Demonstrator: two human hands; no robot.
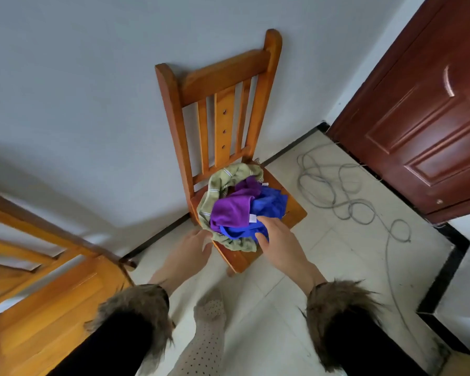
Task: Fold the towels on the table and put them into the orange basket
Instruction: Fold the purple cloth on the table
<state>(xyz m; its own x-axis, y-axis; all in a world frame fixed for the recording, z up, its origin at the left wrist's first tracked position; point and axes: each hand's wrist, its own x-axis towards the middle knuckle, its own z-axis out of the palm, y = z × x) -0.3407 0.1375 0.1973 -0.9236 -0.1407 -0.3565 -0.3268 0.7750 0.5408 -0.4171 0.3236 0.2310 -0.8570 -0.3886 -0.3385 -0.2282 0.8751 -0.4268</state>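
On the seat of the wooden chair (293,210) at the middle of the view lies the pile of towels (242,210), crumpled into one heap: a purple towel (232,208) on top, a blue towel (272,203) at its 3 o'clock and running under it toward 6 o'clock, and a pale green striped towel (223,177) wrapped round the heap from 12 o'clock down through 9 to 6. A small white label shows at the purple towel's lower corner.

The right hand (273,237) comes in at the heap's 5 o'clock with fingers spread and lightly bent, its tips on or just above the blue cloth; it grips nothing that I can see. The left hand (193,251) is at the heap's 7 o'clock, fingers fairly straight and relaxed, its tips just beside the green hem, also holding nothing.

The cloth looks light, soft and limp, so it should sag and unroll when lifted, and the three pieces are tangled enough that pulling one may drag the others. I would judge a scoop from both sides, under the green outer layer, the safest hold for moving all of it; a pinch at a hem or corner suits a single towel.

No orange basket is in view. Another wooden piece (46,308) fills 8 o'clock; whether it is the desk I cannot tell. A grey cable (345,185) coils on the tiled floor at 3 o'clock, before a dark red door (418,118).
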